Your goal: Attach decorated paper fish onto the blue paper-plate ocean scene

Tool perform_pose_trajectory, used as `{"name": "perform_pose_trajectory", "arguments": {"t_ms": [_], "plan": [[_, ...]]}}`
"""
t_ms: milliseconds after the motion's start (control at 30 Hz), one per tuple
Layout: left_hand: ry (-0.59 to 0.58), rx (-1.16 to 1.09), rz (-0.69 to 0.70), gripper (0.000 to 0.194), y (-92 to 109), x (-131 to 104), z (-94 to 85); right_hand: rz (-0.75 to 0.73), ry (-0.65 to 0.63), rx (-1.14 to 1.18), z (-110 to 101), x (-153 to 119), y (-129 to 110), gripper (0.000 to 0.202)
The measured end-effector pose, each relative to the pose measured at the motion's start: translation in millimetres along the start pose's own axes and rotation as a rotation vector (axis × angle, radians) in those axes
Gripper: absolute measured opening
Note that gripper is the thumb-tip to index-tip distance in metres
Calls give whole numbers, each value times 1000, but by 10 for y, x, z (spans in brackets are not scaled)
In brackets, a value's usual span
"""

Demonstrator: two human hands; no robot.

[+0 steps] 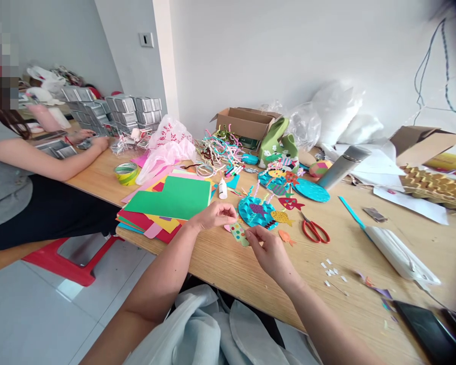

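My right hand (268,249) is closed in a pinch on the right edge of a pale green paper cutout (238,235) with coloured dots, held over the table edge. My left hand (219,215) is also pinched, its fingertips just above the cutout's upper left; what they grip is too small to tell. Just beyond lies a round blue paper piece (244,207) with wavy strips and a purple fish on it. Beside it are a yellow paper fish (281,218), a red paper fish (291,204) and a small orange paper fish (286,236).
Red-handled scissors (315,234), a glue bottle (222,189), a flask (345,165) and a white glue gun (401,253) lie around the work. Coloured paper sheets (182,195) are stacked left. Another person's arm (57,159) rests on the table at far left.
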State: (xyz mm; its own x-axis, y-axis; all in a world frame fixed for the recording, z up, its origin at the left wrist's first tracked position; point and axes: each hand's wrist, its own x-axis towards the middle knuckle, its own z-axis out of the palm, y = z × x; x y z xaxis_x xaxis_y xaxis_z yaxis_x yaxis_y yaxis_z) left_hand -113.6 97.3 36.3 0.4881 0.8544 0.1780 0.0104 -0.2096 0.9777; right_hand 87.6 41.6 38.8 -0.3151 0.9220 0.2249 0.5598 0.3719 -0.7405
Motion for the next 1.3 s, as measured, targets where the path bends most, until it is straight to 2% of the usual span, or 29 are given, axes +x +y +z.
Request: {"name": "perform_pose_trajectory", "arguments": {"t_ms": [133,267,400,467,700,867,933,1133,1300], "plan": [[-30,-97,-41,23,-30,-3,11,8,14,-2,-6,12,-18,32],[12,-62,4,21,11,-3,8,23,66,-27,-33,17,-63,36],[50,-52,25,21,47,-10,-23,47,148,55,-88,1,-127,31],[85,-102,35,20,35,-13,-45,44,235,118,-131,-16,-157,30],[286,-422,93,13,-16,-1,-129,-7,661,287,-377,-48,-167,31],[399,-643,123,13,-33,22,-189,-52,855,329,-500,-54,-145,29],[419,-689,130,12,-41,30,-201,-61,872,325,-498,-78,-162,28],[463,-739,142,10,-80,48,-226,-159,736,239,-367,-208,-224,23],[501,-797,164,11,-89,42,-275,-201,776,214,-348,-233,-181,22]]}}
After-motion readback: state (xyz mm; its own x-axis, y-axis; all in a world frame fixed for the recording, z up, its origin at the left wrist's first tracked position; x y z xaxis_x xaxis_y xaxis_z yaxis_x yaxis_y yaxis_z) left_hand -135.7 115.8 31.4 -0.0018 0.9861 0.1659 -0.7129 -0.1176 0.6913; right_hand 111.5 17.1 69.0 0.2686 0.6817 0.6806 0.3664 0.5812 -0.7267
